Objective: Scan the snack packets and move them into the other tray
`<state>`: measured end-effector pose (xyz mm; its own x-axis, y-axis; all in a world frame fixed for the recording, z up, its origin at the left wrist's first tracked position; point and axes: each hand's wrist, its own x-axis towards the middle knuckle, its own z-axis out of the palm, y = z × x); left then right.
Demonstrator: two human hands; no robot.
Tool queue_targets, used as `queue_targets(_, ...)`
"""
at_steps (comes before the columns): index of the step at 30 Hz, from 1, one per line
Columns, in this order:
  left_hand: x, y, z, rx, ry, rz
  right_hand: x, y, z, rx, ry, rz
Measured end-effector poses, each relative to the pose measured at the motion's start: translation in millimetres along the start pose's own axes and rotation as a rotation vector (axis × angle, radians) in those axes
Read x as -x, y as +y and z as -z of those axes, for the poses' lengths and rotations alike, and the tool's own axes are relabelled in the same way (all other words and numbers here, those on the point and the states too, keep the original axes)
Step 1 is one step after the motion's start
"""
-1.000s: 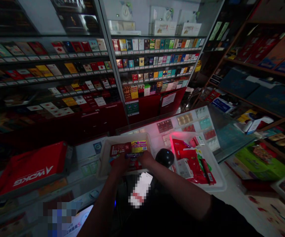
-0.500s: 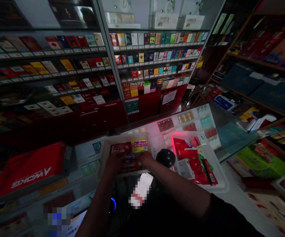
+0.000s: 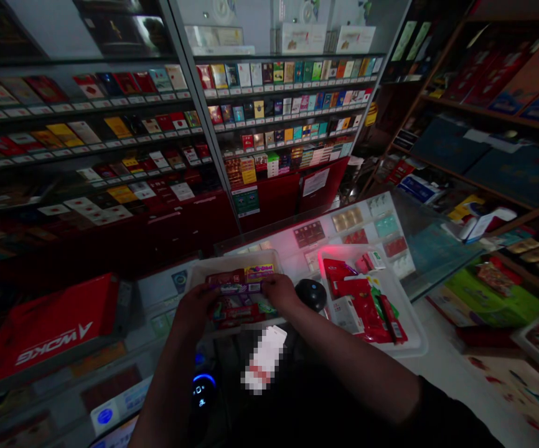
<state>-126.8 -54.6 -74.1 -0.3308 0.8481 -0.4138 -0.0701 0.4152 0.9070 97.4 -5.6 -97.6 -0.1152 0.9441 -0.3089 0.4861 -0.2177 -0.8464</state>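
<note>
Moved since the earlier frame: one purple pack, drawn up clear of the goods beneath it; the left hand, shifted outward to the bin's left side.

Item, purple pack: long, narrow, stretched crosswise between both hands over the white bin, its printed face partly visible.

Item, right hand: fingers closed together, pinching the pack's right end between thumb and fingertips.

Item, left hand: fingers drawn in at the pack's left end, seemingly pinching it; the exact thumb contact is too dark to tell.

Item, below: red packets in the near half of the bin; behind the pack, a yellow box and a brown packet.

Item, hazards, in my judgement: a slack pinch at either end could let the pack tip and drop; a swing rightward could knock the black dome-shaped device near the right hand.
</note>
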Motion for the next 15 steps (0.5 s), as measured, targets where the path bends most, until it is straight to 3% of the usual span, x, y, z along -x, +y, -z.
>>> queue_targets(8, -6.9, 21.4, -32.6, -0.052, 0.008, -0.129, 5.8, -12.3, 53.1, -0.047, 0.153, 0.072)
queue_targets(15, -14.2, 44.3, -77.6, -0.142, -0.054, -0.250, 6.3, -2.4, 105.7, -0.013, 0.233, 0.124)
